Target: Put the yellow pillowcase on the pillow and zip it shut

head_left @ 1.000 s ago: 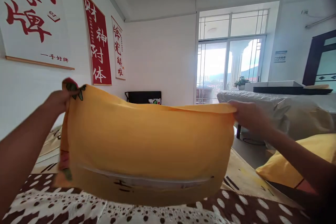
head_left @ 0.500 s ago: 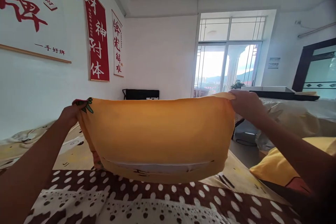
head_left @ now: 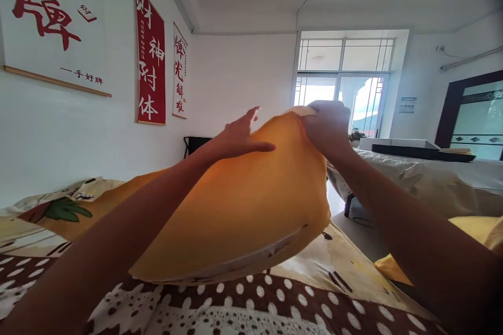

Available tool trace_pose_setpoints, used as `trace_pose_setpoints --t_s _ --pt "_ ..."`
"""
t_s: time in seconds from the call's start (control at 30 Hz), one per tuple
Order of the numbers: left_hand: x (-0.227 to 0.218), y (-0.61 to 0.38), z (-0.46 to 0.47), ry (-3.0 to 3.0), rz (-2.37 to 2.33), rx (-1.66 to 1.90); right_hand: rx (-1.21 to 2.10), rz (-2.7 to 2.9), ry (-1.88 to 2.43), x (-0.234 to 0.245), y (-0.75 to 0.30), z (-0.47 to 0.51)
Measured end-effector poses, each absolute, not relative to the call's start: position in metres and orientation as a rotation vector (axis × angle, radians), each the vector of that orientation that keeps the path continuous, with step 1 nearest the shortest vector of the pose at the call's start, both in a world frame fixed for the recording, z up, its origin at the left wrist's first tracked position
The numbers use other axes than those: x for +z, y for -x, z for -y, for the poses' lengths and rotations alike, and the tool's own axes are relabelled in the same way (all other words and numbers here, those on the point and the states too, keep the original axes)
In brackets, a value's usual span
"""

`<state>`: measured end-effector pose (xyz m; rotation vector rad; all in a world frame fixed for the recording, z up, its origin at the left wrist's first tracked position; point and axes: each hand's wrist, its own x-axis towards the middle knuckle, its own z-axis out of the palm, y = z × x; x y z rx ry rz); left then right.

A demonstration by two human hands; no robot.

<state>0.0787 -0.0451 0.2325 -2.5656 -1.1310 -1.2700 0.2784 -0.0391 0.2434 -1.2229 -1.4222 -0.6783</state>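
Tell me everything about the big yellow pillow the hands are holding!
The yellow pillow is soft and plump, in a smooth orange-yellow cloth case. Along its lower edge a white strip shows where the case looks open, with small dark marks beside it. The pillow is held tilted, one corner high, over a dotted brown cover; whether it touches that is hard to tell. The right hand pinches the high corner, and the left hand lies open on its upper side.
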Motion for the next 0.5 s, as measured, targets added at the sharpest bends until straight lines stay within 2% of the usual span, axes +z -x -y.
trace_pose_setpoints --t_s 0.07,0.2,0.27,0.4,0.5 --pt "0.252 -0.121 0.058 2.57 1.049 -1.284 -0.507 1.43 1.074 0.26 -0.262 0.057" --pt "0.27 -0.135 0.065 2.264 1.033 -1.6 -0.144 1.728 0.651 0.266 -0.288 0.066" --pt "0.272 -0.121 0.066 2.253 0.999 -1.689 0.009 1.855 0.584 0.247 -0.322 0.05" --pt "0.276 -0.097 0.073 2.229 0.922 -1.809 0.287 2.004 0.981 0.181 -0.372 -0.006" --pt "0.282 -0.089 0.08 2.192 0.879 -1.83 0.547 2.042 0.826 0.142 -0.37 -0.044"
